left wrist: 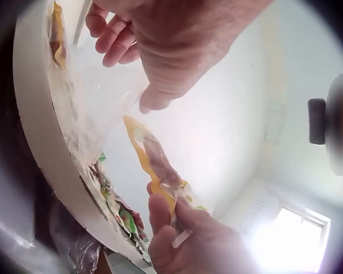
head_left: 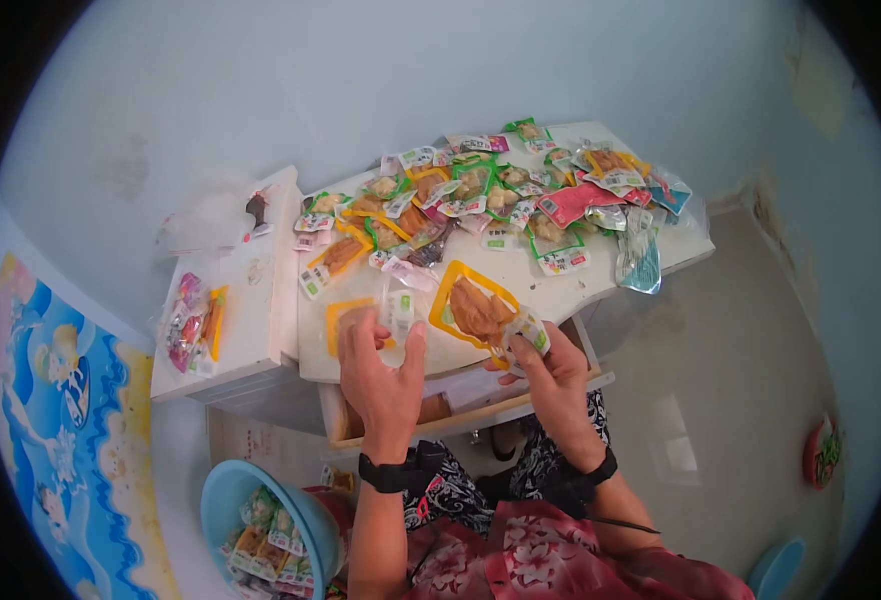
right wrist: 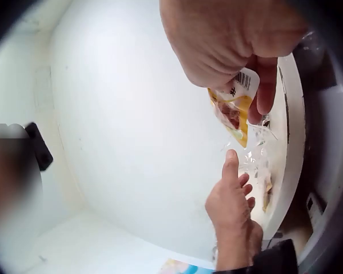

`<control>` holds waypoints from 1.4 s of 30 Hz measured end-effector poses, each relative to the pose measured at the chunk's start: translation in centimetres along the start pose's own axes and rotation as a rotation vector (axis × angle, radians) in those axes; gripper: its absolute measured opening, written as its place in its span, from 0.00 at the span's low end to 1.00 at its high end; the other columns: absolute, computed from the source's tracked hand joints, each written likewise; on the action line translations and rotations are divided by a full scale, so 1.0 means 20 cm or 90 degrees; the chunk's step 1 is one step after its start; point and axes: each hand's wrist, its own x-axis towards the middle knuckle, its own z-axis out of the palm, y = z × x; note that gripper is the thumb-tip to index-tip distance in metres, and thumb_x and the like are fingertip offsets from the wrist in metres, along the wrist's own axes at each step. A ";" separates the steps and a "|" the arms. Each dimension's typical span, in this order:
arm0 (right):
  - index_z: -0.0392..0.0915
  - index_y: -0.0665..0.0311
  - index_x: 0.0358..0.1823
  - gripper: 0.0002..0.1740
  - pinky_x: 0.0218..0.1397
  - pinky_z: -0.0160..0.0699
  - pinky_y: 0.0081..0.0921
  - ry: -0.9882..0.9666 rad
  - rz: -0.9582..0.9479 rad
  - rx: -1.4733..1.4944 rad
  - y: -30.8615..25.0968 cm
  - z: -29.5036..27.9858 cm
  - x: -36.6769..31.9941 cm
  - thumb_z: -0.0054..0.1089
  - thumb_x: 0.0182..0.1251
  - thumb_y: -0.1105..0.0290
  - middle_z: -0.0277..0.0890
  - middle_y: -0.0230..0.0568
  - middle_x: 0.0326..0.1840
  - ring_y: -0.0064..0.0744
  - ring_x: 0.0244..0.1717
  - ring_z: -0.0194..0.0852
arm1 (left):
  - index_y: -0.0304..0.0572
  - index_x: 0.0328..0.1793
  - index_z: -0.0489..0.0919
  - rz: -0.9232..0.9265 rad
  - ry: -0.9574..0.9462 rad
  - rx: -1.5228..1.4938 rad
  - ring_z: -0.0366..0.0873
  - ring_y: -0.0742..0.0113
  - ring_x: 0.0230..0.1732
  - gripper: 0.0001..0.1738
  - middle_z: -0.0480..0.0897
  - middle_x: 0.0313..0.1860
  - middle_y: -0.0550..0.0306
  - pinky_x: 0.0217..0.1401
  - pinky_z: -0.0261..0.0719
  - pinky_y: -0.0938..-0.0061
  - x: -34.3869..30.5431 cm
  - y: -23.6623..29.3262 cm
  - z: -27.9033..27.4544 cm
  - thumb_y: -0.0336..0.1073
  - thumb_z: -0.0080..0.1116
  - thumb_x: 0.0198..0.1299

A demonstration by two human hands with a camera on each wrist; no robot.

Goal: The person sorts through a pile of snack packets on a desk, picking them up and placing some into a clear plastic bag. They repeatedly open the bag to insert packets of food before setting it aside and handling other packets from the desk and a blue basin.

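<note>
In the head view, we judge the packing to be at an early or middle stage. A large pile of snack packets (head_left: 480, 195) lies unsorted across the white table (head_left: 600, 285). A filled bag (head_left: 192, 322) rests on the side shelf and a blue basin (head_left: 218, 500) by the knee holds more packets, so some part is done and much is left. The right hand (head_left: 552, 378) pinches a yellow-edged snack packet (head_left: 472, 310) by its near corner, just above the front edge of the table. The left hand (head_left: 380, 372) lies on a clear plastic bag (head_left: 397, 300) just beside it. The packet is not yet inside the bag.

In the left wrist view, the left hand (left wrist: 171, 51) has its fingers bent and its thumb against the clear film (left wrist: 97, 97) – it seems to pinch the bag's mouth, though we cannot be fully sure. Below, the other hand's thumb and fingers are closed on the packet's lower end.

In the right wrist view, the right hand (right wrist: 234, 40) is clamped on the corner with the white label. The packet (right wrist: 233, 114) hangs tilted, apart from the bag. It looks flat and vacuum-sealed – a transparent window with a yellow border, and a brownish piece of food inside.
</note>
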 end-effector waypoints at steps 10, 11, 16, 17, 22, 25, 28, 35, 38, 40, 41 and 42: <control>0.79 0.71 0.57 0.11 0.35 0.82 0.24 -0.102 -0.111 -0.233 0.08 0.09 -0.04 0.58 0.79 0.77 0.87 0.41 0.37 0.27 0.37 0.90 | 0.37 0.51 0.81 -0.083 0.020 -0.207 0.75 0.74 0.23 0.07 0.79 0.24 0.59 0.28 0.75 0.75 -0.06 0.04 0.00 0.31 0.65 0.72; 0.79 0.71 0.57 0.10 0.34 0.82 0.24 -0.114 -0.059 -0.205 0.09 0.08 -0.04 0.58 0.79 0.76 0.87 0.40 0.37 0.25 0.37 0.89 | 0.37 0.50 0.81 -0.067 0.024 -0.202 0.75 0.73 0.22 0.06 0.78 0.23 0.59 0.28 0.75 0.74 -0.06 0.05 0.00 0.31 0.65 0.72; 0.79 0.70 0.58 0.11 0.33 0.80 0.21 -0.091 0.117 -0.009 0.02 0.12 -0.01 0.56 0.82 0.72 0.86 0.36 0.45 0.20 0.38 0.84 | 0.39 0.50 0.82 -0.017 -0.006 -0.164 0.79 0.65 0.21 0.06 0.81 0.23 0.54 0.26 0.76 0.70 -0.14 0.11 0.01 0.30 0.65 0.71; 0.78 0.70 0.58 0.11 0.34 0.81 0.20 -0.076 0.135 0.052 0.02 0.14 0.00 0.56 0.82 0.72 0.85 0.36 0.47 0.19 0.39 0.83 | 0.39 0.50 0.82 -0.010 -0.012 -0.161 0.80 0.63 0.20 0.05 0.81 0.23 0.53 0.26 0.76 0.69 -0.15 0.11 0.02 0.30 0.65 0.71; 0.78 0.69 0.59 0.12 0.42 0.83 0.21 -0.090 0.173 0.153 0.04 0.24 0.03 0.56 0.81 0.70 0.84 0.36 0.51 0.21 0.42 0.82 | 0.40 0.49 0.84 0.164 0.002 -0.097 0.83 0.56 0.24 0.07 0.83 0.27 0.51 0.27 0.77 0.64 -0.13 0.21 -0.08 0.25 0.65 0.67; 0.77 0.71 0.59 0.13 0.47 0.83 0.23 -0.117 0.121 0.151 0.08 0.30 0.08 0.57 0.79 0.72 0.85 0.36 0.51 0.24 0.44 0.83 | 0.40 0.51 0.84 0.225 -0.017 -0.107 0.82 0.54 0.24 0.08 0.83 0.27 0.51 0.28 0.77 0.63 -0.11 0.21 -0.09 0.25 0.65 0.66; 0.77 0.72 0.58 0.14 0.47 0.83 0.23 -0.144 0.026 0.019 0.12 0.31 0.14 0.58 0.76 0.73 0.84 0.37 0.50 0.26 0.44 0.82 | 0.41 0.52 0.84 0.232 -0.071 -0.144 0.82 0.54 0.25 0.09 0.83 0.27 0.52 0.28 0.77 0.63 -0.12 0.24 -0.12 0.26 0.65 0.66; 0.75 0.73 0.59 0.18 0.33 0.81 0.23 -0.111 0.075 0.038 0.31 0.31 0.26 0.62 0.74 0.71 0.84 0.41 0.44 0.27 0.35 0.82 | 0.39 0.52 0.84 0.100 -0.154 -0.245 0.82 0.53 0.29 0.09 0.83 0.31 0.54 0.34 0.80 0.62 -0.16 0.15 -0.19 0.27 0.63 0.67; 0.69 0.74 0.67 0.25 0.30 0.80 0.23 -0.131 0.123 0.024 0.21 0.26 0.26 0.63 0.74 0.72 0.84 0.45 0.42 0.28 0.33 0.85 | 0.37 0.51 0.83 0.130 -0.063 -0.164 0.82 0.50 0.38 0.09 0.85 0.39 0.51 0.42 0.81 0.60 -0.08 0.00 -0.19 0.28 0.63 0.66; 0.63 0.75 0.72 0.30 0.28 0.80 0.23 -0.139 0.145 -0.046 0.09 0.26 0.24 0.64 0.74 0.73 0.84 0.48 0.41 0.30 0.32 0.87 | 0.36 0.50 0.82 0.175 -0.058 -0.046 0.82 0.48 0.45 0.09 0.85 0.45 0.48 0.48 0.81 0.59 -0.03 -0.15 -0.14 0.28 0.62 0.66; 0.61 0.75 0.74 0.33 0.27 0.79 0.23 -0.131 0.147 -0.098 0.04 0.26 0.22 0.64 0.73 0.74 0.84 0.49 0.40 0.31 0.31 0.87 | 0.36 0.50 0.82 0.190 -0.069 -0.039 0.81 0.47 0.47 0.09 0.84 0.46 0.47 0.49 0.81 0.58 -0.02 -0.19 -0.12 0.28 0.63 0.65; 0.58 0.76 0.76 0.35 0.27 0.79 0.24 -0.122 0.149 -0.151 0.02 0.26 0.21 0.63 0.73 0.75 0.84 0.51 0.39 0.32 0.31 0.88 | 0.35 0.50 0.82 0.204 -0.081 -0.034 0.81 0.46 0.49 0.09 0.84 0.48 0.46 0.50 0.80 0.58 -0.01 -0.22 -0.11 0.28 0.63 0.64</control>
